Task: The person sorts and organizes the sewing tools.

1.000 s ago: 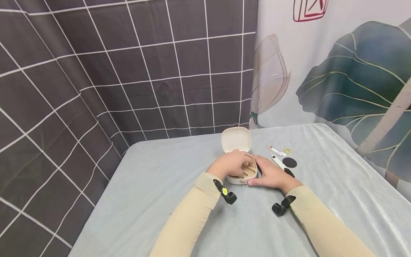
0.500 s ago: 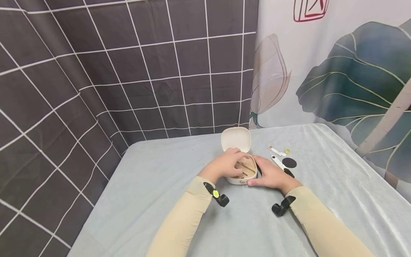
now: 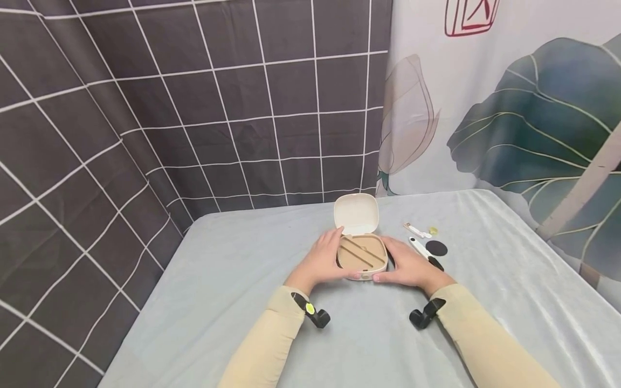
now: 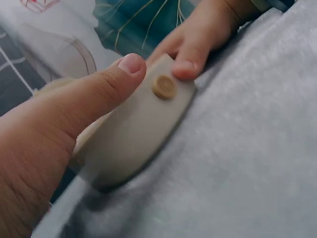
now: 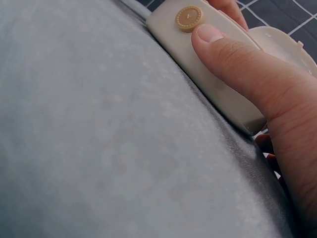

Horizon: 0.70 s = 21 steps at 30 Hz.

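Note:
A small cream case [image 3: 360, 275] with rounded corners stands on the cloth, its lid [image 3: 356, 213] raised at the back. Inside lies a tan insert [image 3: 356, 257] with two diagonal grooves. My left hand [image 3: 318, 261] holds the case's left side, fingers along the side and thumb over the front. On the opposite side my right hand [image 3: 410, 264] grips it, with the thumb [image 5: 233, 53] on the front wall beside a round tan button [image 5: 189, 19]. Most fingers of the right hand are hidden behind the case in the right wrist view.
Right of the case lie a white-handled tool with a black end [image 3: 421, 248], a black disc [image 3: 436, 248], a small white piece [image 3: 417, 230] and a small yellowish round piece [image 3: 433, 230]. A grey-blue cloth [image 3: 218, 258] covers the table, with curtains behind.
My left hand has come out of the case's interior and moved left onto its side, uncovering the tan insert. The right hand has stayed at the right side.

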Motion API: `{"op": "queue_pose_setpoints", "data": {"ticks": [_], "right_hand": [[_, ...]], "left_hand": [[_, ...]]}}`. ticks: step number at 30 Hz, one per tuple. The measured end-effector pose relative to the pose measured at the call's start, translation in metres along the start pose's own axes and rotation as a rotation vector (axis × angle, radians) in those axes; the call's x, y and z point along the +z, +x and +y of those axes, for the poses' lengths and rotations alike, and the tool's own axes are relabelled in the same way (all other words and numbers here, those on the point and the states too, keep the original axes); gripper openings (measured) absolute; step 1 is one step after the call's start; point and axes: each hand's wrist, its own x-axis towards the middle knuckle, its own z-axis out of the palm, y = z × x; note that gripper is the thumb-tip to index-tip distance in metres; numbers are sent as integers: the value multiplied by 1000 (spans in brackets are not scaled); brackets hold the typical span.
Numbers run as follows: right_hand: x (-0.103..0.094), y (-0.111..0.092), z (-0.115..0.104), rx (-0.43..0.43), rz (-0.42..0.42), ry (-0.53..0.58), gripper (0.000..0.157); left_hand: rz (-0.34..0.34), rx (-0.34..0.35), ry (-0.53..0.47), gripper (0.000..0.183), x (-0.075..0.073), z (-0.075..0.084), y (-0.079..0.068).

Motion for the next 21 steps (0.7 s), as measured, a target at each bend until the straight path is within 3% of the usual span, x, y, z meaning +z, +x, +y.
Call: {"op": "queue_pose_setpoints", "data": {"ticks": [5, 13, 17, 21], "right_hand": [[-1, 0, 1, -2, 6, -3, 104], [-1, 1, 2, -12, -2, 6, 105], [-8, 1, 0, 10, -65, 18, 109], [-30, -2, -6, 91, -139, 15, 106]], "left_hand": [[62, -22, -59, 122, 11, -4, -3], [32, -1, -63, 115, 23, -14, -7], [13, -28, -68, 118, 24, -14, -9], [7, -41, -66, 118, 25, -14, -10]]}}
